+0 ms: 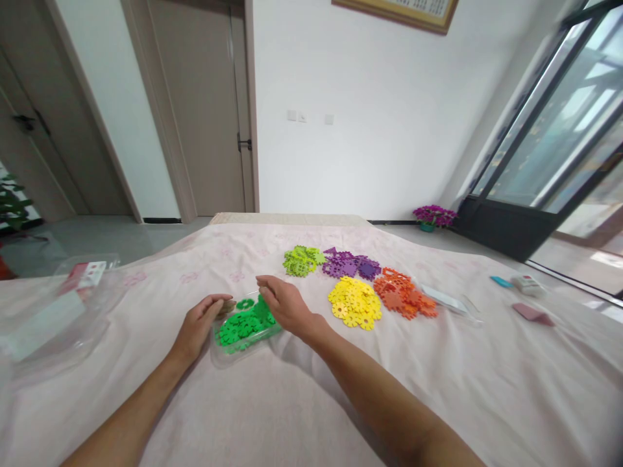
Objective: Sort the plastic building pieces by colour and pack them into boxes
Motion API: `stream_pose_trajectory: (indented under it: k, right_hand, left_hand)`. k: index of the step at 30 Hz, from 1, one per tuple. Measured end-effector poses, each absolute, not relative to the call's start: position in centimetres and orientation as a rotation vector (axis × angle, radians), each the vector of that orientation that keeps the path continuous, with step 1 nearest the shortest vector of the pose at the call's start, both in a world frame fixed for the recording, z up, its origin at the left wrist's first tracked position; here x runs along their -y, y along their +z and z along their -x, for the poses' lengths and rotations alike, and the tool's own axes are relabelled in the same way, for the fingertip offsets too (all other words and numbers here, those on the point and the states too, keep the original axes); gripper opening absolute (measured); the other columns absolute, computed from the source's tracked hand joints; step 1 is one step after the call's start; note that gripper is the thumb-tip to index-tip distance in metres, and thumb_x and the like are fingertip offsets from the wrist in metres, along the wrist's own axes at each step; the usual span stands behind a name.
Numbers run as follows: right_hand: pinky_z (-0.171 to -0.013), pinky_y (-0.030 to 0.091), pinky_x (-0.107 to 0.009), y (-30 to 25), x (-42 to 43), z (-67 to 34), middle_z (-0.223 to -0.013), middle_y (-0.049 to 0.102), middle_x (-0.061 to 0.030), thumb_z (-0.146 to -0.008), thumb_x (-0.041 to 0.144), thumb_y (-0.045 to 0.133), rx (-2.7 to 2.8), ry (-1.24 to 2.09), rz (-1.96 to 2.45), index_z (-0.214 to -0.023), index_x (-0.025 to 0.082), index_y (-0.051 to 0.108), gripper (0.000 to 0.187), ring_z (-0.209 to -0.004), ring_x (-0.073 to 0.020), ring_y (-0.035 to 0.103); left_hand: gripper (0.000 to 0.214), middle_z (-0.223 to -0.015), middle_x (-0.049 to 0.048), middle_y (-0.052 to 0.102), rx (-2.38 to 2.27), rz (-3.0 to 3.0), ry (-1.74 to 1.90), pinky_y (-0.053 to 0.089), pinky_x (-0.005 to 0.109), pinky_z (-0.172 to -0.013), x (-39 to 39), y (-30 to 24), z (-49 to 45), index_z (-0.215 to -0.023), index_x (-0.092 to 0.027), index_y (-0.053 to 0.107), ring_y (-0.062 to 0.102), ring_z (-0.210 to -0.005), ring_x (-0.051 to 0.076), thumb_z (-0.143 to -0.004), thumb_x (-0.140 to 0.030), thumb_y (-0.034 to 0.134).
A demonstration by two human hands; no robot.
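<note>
A clear plastic bag (228, 351) lies on the pink cloth-covered table (311, 389), with several dark green snowflake pieces (242, 324) inside it. My left hand (200, 324) curls around the bag's left end. My right hand (285, 303) rests on the bag's right end, fingers bent over its top. Beyond lie sorted piles: light green pieces (302, 260), purple pieces (350, 264), yellow pieces (355, 302) and orange pieces (403, 294).
A clear plastic box (53, 318) with cards stands at the left edge. An empty clear bag (450, 301) lies right of the orange pile. Small boxes and cards (523, 284) sit far right. A door, a flower pot and glass doors stand behind.
</note>
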State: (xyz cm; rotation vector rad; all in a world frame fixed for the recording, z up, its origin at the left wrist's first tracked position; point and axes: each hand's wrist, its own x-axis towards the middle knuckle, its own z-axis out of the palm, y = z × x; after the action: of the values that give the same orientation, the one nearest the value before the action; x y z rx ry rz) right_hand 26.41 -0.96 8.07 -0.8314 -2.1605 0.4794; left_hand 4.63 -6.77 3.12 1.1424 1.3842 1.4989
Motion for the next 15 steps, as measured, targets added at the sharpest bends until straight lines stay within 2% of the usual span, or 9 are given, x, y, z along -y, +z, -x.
stream_pose_trajectory:
  k: [3,7,11,15]
  right_hand:
    - [-0.099,0.046,-0.028,8.6,1.4,-27.4,-0.119,0.069,-0.0058,-0.099,0.027,0.043,2.172,0.411,0.781,-0.123,0.020,0.063,0.032,-0.111,-0.0158,0.063]
    - [-0.095,0.049,-0.031,8.4,-0.1,-31.0,-0.113,0.070,-0.0064,-0.094,0.018,0.044,2.079,0.283,0.911,-0.118,0.020,0.066,0.033,-0.104,-0.0176,0.064]
    - [-0.095,0.049,-0.036,7.4,-2.3,-36.1,-0.112,0.071,-0.0070,-0.090,0.014,0.042,1.975,0.170,1.134,-0.116,0.021,0.069,0.038,-0.102,-0.0204,0.065]
    - [-0.102,0.044,-0.038,7.0,-3.4,-42.2,-0.120,0.069,-0.0086,-0.085,0.010,0.042,1.900,-0.018,1.368,-0.120,0.019,0.067,0.044,-0.113,-0.0220,0.060]
  left_hand:
    - [0.053,-0.102,0.0120,0.076,-1.369,-1.150,1.450,0.052,0.041,-0.092,6.9,3.0,-4.4,-0.104,-0.018,0.068,0.070,-0.097,0.028,-0.071,-0.059,0.072]
    - [0.055,-0.107,0.0128,0.075,-1.357,-1.174,1.416,0.051,0.041,-0.094,6.7,2.4,-3.9,-0.112,-0.018,0.066,0.070,-0.099,0.028,-0.074,-0.058,0.071]
    - [0.055,-0.104,0.0137,0.075,-1.381,-1.173,1.445,0.053,0.043,-0.090,6.6,2.3,-3.9,-0.108,-0.018,0.069,0.070,-0.098,0.030,-0.070,-0.058,0.073]
    - [0.055,-0.105,0.0131,0.075,-1.370,-1.138,1.428,0.054,0.040,-0.089,6.7,2.4,-3.9,-0.108,-0.018,0.068,0.071,-0.098,0.029,-0.070,-0.057,0.073]
